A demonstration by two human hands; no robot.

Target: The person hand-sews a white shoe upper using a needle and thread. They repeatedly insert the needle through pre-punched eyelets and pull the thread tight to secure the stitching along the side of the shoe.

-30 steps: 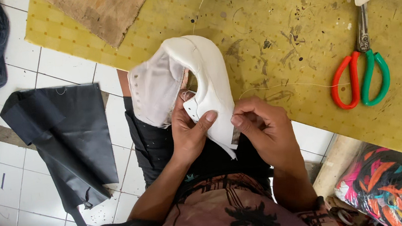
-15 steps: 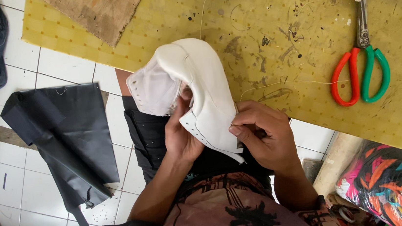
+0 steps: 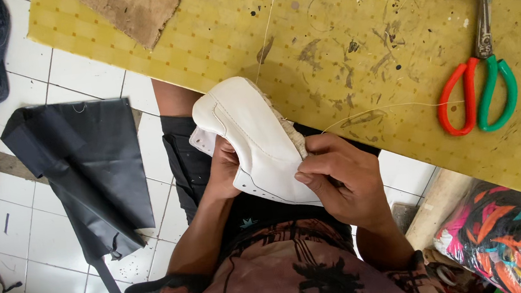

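Note:
A white shoe upper [image 3: 253,134] rests over my lap at the edge of a yellow work board [image 3: 353,48]. My left hand [image 3: 221,169] reaches inside the upper and holds it from underneath. My right hand [image 3: 340,180] pinches the upper's rim on its right side, fingers closed on it. A thin white thread [image 3: 384,108] runs from my right hand across the board toward the scissors, and another strand goes up the board from the shoe's toe.
Scissors [image 3: 478,90] with one red and one green handle lie on the board at right. Brown fabric [image 3: 133,9] lies at the board's top left. Black material [image 3: 84,170] sits on the white tiled floor at left. A colourful bag [image 3: 505,237] is at lower right.
The shoe upper has turned and come lower toward my lap. My right hand has shifted from below it to its right rim, and the thread now lies taut across the board.

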